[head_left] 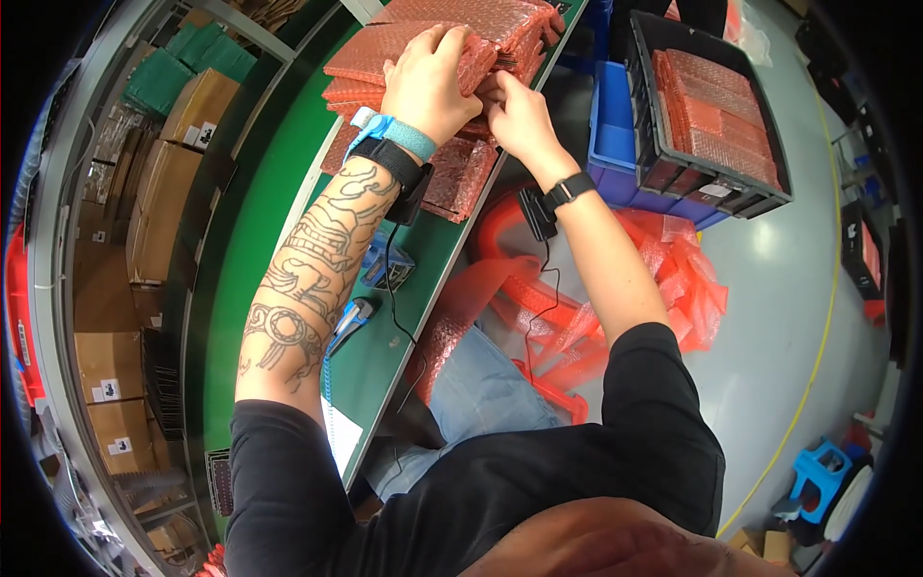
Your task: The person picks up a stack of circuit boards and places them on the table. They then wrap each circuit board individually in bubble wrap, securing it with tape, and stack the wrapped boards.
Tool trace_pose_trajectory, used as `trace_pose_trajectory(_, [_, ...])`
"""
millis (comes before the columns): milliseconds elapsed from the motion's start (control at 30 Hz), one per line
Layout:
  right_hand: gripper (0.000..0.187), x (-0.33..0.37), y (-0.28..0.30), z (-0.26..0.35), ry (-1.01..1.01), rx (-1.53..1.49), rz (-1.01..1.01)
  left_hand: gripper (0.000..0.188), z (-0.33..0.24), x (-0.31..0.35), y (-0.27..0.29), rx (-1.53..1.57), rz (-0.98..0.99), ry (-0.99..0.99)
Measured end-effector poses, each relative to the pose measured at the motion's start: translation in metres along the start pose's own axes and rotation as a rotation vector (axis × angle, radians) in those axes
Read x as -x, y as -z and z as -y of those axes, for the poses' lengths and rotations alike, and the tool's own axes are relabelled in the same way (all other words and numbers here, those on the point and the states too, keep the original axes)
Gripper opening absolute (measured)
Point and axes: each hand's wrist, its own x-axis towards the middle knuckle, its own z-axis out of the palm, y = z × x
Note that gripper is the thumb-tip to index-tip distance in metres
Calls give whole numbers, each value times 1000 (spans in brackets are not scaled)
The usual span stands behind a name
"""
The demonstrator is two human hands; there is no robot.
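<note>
A stack of red bubble-wrap pouches [370,50] lies at the far end of the green worktable [380,332]. My left hand [433,85] is curled over the end of an upper pouch, thumb toward the right. Close beside it, my right hand [514,111] has its fingers bent and pressed at the right-hand edge of the same pouches; its fingertips are partly hidden. Below both hands, more red pouches [461,178] rest on the tabletop near its right edge. What the pouches contain is mostly hidden.
A blue-handled cutter [354,319], a blue box-shaped item [389,262] and white paper [341,438] lie nearer on the table. At right, a black crate [711,120] holds red pouches. Loose red bubble wrap [663,279] heaps on the floor. Cartons [163,216] fill shelving at left.
</note>
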Motion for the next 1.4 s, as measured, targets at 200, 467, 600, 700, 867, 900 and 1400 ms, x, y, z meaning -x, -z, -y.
trace_pose_trajectory(200, [31,11,9,4,25,256,113,80,-3,0,-4,10,16,-10])
trace_pose_trajectory(467, [39,31,15,16,108,398,315,80,-7,-2,-5,-26,31,-24])
trace_pose_trajectory(600, [45,31,17,10,198,386,347,80,-10,-2,-9,-45,39,-27])
trace_pose_trajectory(700, [43,34,18,7,214,319,330,79,-10,-5,-11,-45,49,-25])
trace_pose_trajectory(867, [37,35,16,7,294,370,218,78,-10,-2,-9,-32,51,-21])
trace_pose_trajectory(900, [33,29,18,8,288,427,248,78,-12,-4,-8,-33,51,-20])
trace_pose_trajectory(1400, [17,118,51,44,259,30,-75,79,-29,8,-35,-204,87,-16])
